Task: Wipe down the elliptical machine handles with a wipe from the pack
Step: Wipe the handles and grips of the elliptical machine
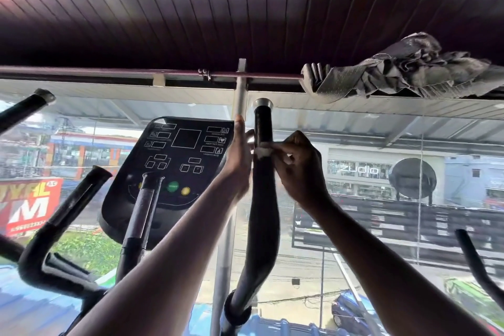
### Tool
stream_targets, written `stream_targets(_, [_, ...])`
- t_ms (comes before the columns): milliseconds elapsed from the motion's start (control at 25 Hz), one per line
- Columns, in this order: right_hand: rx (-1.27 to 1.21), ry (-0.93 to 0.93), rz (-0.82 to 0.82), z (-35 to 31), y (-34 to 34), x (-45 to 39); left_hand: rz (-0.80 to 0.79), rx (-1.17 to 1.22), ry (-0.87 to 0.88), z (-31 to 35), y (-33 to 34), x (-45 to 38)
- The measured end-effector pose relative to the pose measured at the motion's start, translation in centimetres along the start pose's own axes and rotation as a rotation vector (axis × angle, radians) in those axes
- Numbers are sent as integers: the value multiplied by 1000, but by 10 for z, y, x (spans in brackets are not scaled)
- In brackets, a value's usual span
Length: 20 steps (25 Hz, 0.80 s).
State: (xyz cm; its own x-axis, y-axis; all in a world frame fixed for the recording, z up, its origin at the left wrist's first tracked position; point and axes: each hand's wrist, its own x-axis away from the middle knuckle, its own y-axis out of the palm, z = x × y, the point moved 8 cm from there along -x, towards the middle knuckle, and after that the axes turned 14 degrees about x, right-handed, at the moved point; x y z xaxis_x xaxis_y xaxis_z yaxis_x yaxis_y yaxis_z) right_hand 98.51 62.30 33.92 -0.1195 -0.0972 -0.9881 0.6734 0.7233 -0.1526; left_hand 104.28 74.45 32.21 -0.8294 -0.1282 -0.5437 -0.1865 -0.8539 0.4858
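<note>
Two hands are up on the tall black handle (262,172) just right of the console (174,161). My right hand (298,165) has its fingers (283,154) curled, pinching a white wipe (262,152) wrapped around the handle below its grey cap. My left hand (240,150) lies flat against the handle's other side, fingers straight. A crumpled grey cloth (403,68) sits on the rail overhead.

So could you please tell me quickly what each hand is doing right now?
Left hand: open, fingers straight, flat against the handle beside the wipe.
Right hand: fingers curled, pinching the white wipe against the handle.
</note>
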Motion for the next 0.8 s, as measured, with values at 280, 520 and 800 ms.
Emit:
stream_targets(280, [-180, 324, 99, 21, 9, 23, 46, -63, 15, 2, 0, 8])
stream_targets(520, [-250, 358, 43, 31, 13, 5, 84, -164, 57, 7, 3, 16])
stream_targets(800, [-274, 45, 55, -4, -18, 50, 108, -116, -25, 6, 5, 45])
